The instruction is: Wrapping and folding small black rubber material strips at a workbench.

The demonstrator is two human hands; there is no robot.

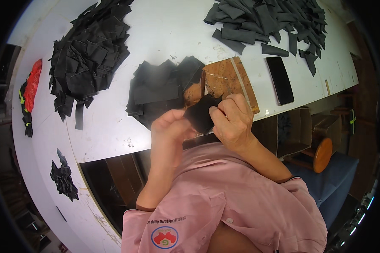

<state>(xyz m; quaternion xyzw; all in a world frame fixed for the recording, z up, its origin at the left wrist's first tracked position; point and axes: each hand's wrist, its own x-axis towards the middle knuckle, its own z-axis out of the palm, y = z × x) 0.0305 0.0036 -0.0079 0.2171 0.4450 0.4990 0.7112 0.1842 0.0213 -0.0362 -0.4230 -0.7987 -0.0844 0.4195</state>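
Between my two hands, in front of my body near the table's front edge, is a small black fabric piece (199,113). My left hand (173,124) grips its left side with bent fingers, a little blurred. On its right edge my right hand (233,116) pinches it between thumb and fingers. Just beyond lies a stack of black fabric pieces (156,86), partly hidden by my left hand. A brown wooden board (230,78) with a pale strip across it lies beyond my right hand.
A large heap of black fabric pieces (90,55) covers the far left. Folded dark strips (257,25) are piled at the far right. A black phone (279,80) lies near the right front edge. Further left are black scraps (64,177) and a red bundle (33,86). A wooden stool (322,154) stands at right.
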